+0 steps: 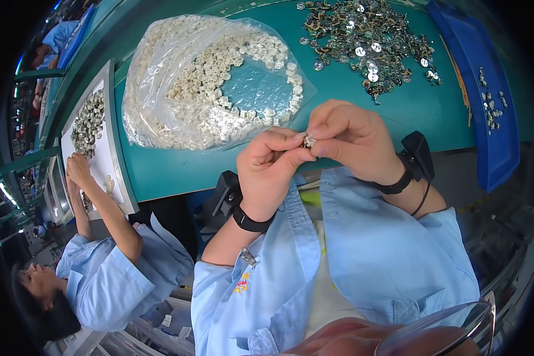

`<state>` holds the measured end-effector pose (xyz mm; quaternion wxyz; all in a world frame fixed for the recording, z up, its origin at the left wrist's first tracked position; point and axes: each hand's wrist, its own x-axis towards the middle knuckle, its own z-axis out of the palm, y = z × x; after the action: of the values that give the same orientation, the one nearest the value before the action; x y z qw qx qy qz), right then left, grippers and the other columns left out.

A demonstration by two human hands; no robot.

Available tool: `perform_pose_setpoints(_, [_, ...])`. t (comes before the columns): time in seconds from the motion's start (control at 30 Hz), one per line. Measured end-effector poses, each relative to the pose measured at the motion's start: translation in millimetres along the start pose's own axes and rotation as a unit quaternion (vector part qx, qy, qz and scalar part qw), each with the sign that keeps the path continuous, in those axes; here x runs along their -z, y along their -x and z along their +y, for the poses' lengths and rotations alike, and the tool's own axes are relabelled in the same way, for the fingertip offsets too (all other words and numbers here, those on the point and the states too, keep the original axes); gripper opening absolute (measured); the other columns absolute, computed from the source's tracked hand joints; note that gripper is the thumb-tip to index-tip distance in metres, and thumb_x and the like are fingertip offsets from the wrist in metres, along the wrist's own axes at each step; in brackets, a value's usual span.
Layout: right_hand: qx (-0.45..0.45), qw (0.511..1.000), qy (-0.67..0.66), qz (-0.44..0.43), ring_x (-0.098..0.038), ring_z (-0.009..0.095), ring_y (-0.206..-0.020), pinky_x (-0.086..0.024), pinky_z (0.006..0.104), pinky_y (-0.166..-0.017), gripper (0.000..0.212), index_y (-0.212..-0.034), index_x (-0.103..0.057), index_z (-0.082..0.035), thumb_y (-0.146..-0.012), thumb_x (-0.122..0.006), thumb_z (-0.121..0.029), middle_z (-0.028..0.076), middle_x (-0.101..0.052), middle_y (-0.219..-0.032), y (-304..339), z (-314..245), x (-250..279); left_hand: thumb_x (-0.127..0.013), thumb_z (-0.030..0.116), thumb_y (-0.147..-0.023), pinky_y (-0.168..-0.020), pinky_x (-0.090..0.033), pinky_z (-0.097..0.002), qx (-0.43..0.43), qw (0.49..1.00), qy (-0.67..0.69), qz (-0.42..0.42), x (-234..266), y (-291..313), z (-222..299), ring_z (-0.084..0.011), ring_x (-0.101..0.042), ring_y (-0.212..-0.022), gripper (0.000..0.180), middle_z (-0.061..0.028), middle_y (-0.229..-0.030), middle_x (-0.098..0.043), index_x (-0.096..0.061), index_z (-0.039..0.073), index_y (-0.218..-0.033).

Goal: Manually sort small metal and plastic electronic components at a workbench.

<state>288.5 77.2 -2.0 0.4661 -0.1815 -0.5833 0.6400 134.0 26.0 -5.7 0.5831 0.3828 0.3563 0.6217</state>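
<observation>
My left hand (271,167) and my right hand (351,137) meet at the fingertips above the near edge of the green table (178,163). Between them they pinch one small white and metal part (308,141); both hands touch it. Black bands with small boxes sit on both wrists. Just beyond my hands lies a clear plastic bag (216,80) spread open, holding many small white parts in a ring. Farther back is a heap of small shiny metal discs (368,44).
A blue tray (486,101) with a few small parts and thin sticks lies at the right. At the left a white tray (98,133) holds several small parts, and a co-worker's hands (77,169) rest on it.
</observation>
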Motion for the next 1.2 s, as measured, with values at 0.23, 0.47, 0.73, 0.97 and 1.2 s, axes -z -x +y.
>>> perform_pose_setpoints(0.23, [0.107,0.974,0.197,-0.034,-0.053,0.02,-0.077,-0.042,0.0298,-0.067,0.019,-0.084,-0.055,-0.004,-0.069,-0.063,0.005,0.009,-0.056,-0.086,-1,-9,-1,-0.064,-0.009,-0.07,-0.068,-0.049,-0.0243,-0.062,0.994,-0.075,-0.038,4,1,2,-0.014,-0.057,-0.076,0.018,-0.0116,-0.087,-0.057,-0.056,-0.001,-0.084])
perform_pose_setpoints(0.47, [0.129,0.965,0.227,-0.018,-0.053,0.022,-0.077,-0.043,0.0308,-0.067,0.02,-0.085,-0.056,-0.005,-0.069,-0.063,0.005,0.009,-0.056,-0.087,-3,-8,-3,-0.066,-0.008,-0.069,-0.066,-0.048,-0.025,-0.067,0.994,-0.084,-0.02,2,2,6,-0.0144,-0.057,-0.076,0.017,-0.0109,-0.085,-0.058,-0.056,-0.001,-0.08])
perform_pose_setpoints(0.73, [0.145,0.96,0.234,-0.051,-0.052,0.023,-0.08,-0.041,0.0327,-0.071,0.019,-0.087,-0.057,-0.005,-0.071,-0.06,0.004,0.009,-0.055,-0.09,0,-2,-6,-0.07,-0.004,-0.065,-0.063,-0.046,-0.0277,-0.216,0.928,-0.3,-0.052,14,-2,5,-0.0185,-0.057,-0.072,0.02,-0.0095,-0.081,-0.059,-0.056,0.002,-0.078])
perform_pose_setpoints(0.97, [0.159,0.943,0.281,-0.086,-0.05,0.024,-0.082,-0.038,0.0338,-0.074,0.02,-0.088,-0.057,-0.004,-0.07,-0.055,0.006,0.009,-0.053,-0.091,-10,-9,3,-0.07,-0.003,-0.066,-0.064,-0.046,-0.029,-0.2,0.932,-0.299,-0.047,10,-6,7,-0.0197,-0.058,-0.073,0.019,-0.0106,-0.083,-0.06,-0.056,0.002,-0.078])
perform_pose_setpoints(1.2, [0.068,0.975,0.205,-0.042,-0.05,0.022,-0.08,-0.037,0.033,-0.073,0.021,-0.086,-0.056,-0.005,-0.068,-0.057,0.005,0.008,-0.053,-0.089,-9,-11,3,-0.063,0.002,-0.077,-0.068,-0.045,-0.0271,0.003,0.999,0.017,0.039,-6,-6,6,-0.0161,-0.057,-0.076,0.009,-0.0106,-0.085,-0.061,-0.056,0.001,-0.083])
